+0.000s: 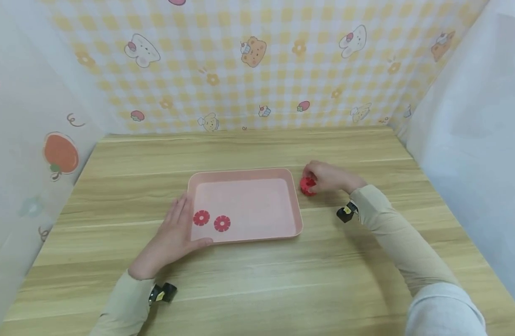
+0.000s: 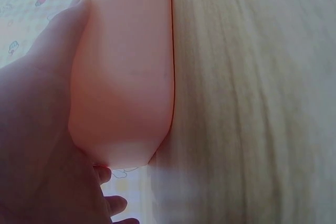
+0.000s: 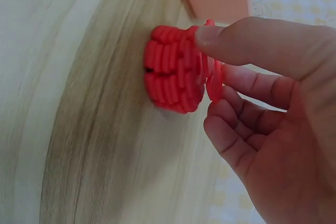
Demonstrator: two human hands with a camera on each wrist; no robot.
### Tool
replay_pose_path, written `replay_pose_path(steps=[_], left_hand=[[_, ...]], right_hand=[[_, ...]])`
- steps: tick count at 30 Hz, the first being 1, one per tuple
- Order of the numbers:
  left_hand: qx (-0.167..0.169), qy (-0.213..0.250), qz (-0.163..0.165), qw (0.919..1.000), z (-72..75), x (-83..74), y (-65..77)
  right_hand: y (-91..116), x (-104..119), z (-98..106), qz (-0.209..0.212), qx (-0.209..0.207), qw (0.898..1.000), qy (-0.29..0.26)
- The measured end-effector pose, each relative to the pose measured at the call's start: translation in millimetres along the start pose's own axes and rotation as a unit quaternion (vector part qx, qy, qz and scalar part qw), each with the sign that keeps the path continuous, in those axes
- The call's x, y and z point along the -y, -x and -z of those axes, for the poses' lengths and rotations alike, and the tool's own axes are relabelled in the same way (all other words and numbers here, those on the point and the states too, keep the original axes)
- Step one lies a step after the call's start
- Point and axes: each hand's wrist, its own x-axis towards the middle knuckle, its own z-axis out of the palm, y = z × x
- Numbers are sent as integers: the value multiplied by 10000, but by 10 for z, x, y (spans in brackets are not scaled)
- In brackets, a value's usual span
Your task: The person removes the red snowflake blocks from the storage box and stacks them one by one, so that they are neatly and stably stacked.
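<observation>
A pink rectangular tray lies on the wooden table. Two red notched plastic discs, one disc beside another disc, lie flat in its near left part. My left hand rests at the tray's near left corner, fingers straight along the left side and thumb along the front rim. Just right of the tray stands a stack of red notched discs. At its top, my right hand pinches a red disc between thumb and fingers, tilted off the stack's top face.
Around the tray spreads the wood-grain tabletop. A yellow checked cloth with cartoon prints hangs behind it, and pale sheets stand at the left and right sides. Each wrist carries a small black camera, such as the right camera.
</observation>
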Motion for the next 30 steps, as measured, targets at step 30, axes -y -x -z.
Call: replay_pose_path(steps=[30], left_hand=[[-45,-25,-48,10000,13,-19,18]], right_hand=[[-299,796,113,545,995,9929,358]])
